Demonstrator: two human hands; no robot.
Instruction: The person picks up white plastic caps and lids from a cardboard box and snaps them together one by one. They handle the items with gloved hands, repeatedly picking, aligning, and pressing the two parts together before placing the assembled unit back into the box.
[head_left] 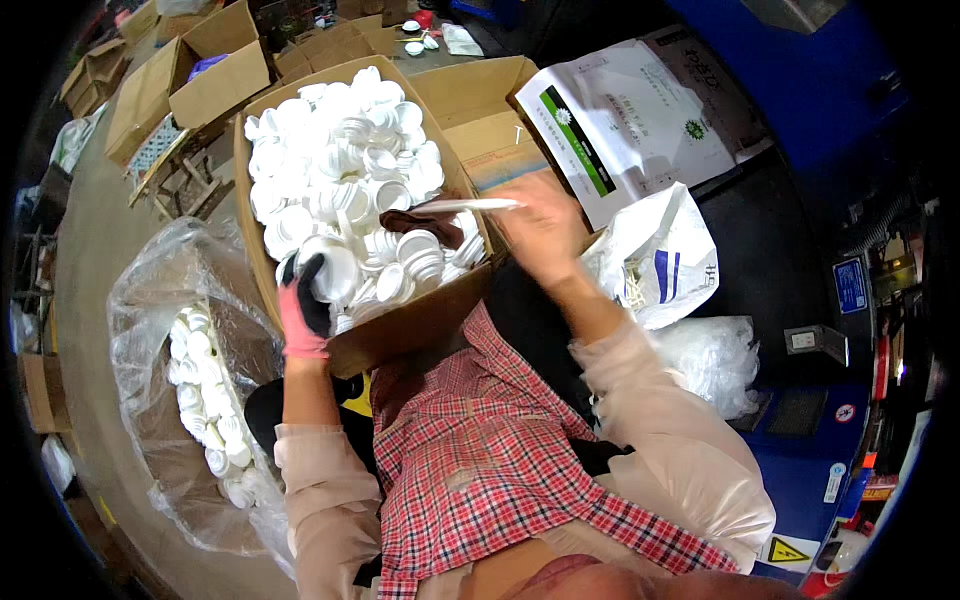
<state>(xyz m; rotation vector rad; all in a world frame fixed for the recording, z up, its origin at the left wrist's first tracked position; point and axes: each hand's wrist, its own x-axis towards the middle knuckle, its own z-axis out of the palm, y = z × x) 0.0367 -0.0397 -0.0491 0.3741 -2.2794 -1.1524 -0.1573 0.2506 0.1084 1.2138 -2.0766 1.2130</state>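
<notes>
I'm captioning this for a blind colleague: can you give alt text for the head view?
A person's gloved left hand grips a white plastic cap over a cardboard box full of them, while the blurred right hand holds a thin white disc. A clear bag of caps sits to the left.

Right hand (pixel 545 228): motion-blurred; finger positions cannot be told, nor how firmly its grip takes the thin white strip (pixel 470 205), itself smeared along its length. Left hand (pixel 305 300): gloved, fingers partly hidden behind the white cap (pixel 335 270) it holds. Cardboard box (pixel 420 315): lower layers of caps concealed by the top layer; a brown object (pixel 425 225) among them, kind undetermined. Clear plastic bag (pixel 150 300): contents partly veiled by glare and folds. Picture corners are black. Small objects on distant cartons (pixel 420 35): too small to identify.
</notes>
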